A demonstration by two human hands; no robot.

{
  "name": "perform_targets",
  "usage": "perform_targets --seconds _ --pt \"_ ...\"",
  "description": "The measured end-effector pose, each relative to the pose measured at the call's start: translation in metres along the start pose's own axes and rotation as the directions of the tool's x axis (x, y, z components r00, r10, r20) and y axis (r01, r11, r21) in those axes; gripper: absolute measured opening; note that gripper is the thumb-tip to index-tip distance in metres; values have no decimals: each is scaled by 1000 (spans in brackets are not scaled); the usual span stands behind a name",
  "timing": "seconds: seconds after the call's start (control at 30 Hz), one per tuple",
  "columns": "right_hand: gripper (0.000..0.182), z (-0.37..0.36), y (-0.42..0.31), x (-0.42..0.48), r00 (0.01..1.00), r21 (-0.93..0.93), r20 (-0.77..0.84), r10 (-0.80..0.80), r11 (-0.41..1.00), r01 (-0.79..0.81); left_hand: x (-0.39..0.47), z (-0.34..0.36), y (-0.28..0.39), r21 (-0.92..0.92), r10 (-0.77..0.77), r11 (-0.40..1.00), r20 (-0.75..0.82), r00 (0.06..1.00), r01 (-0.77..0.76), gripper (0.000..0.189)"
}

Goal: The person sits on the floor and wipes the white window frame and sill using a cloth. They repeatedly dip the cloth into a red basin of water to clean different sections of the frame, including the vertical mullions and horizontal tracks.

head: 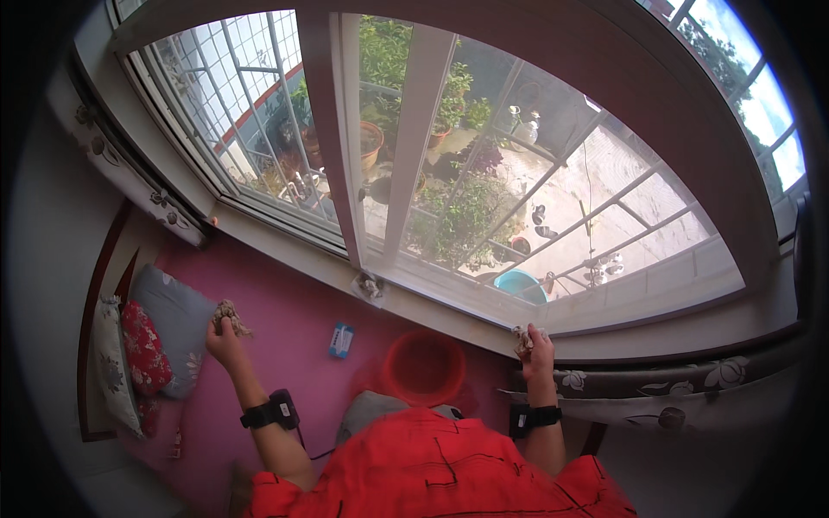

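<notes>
My left hand [223, 342] is raised on the left above the pink bed surface, pinching a crumpled beige-brown rag [228, 316]. Near the window sill [453, 317], my right hand [540, 357] grips a paler crumpled wad [522, 339], cloth or paper; I cannot tell which. Another crumpled whitish wad [370, 285] lies on the sill by the foot of the window's middle frame. In front of my body stands a red plastic bucket [458, 372], its inside dark. The sliding window [518, 194] rises before me, its glass hazy.
A blue-and-white box [340, 340] lies on the pink surface [285, 324]. Grey [171, 317] and red floral [144, 346] pillows are piled at the left. Flowered curtains hang at left [139, 168] and right [680, 382]. Metal bars [557, 165] stand outside the glass.
</notes>
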State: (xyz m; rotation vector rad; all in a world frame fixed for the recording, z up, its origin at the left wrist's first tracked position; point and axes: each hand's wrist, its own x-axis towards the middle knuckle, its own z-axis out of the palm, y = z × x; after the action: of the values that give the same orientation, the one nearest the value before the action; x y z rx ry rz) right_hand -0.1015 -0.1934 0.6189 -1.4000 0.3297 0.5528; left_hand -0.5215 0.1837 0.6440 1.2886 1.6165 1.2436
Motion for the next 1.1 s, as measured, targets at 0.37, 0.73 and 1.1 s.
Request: perform_targets --seconds 0.37,0.73,1.1 --pt "13 54 95 -53 986 68 46 161 984 -164 91 -46 -83 -395 -325 869 -4 946 297 23" --pt "14 13 102 -90 965 92 -182 191 980 -177 128 65 -104 -201 -431 721 620 656 663 18" --pt "16 -20 105 -85 970 66 -162 180 983 -171 104 282 -17 265 -81 883 899 430 -388 72"
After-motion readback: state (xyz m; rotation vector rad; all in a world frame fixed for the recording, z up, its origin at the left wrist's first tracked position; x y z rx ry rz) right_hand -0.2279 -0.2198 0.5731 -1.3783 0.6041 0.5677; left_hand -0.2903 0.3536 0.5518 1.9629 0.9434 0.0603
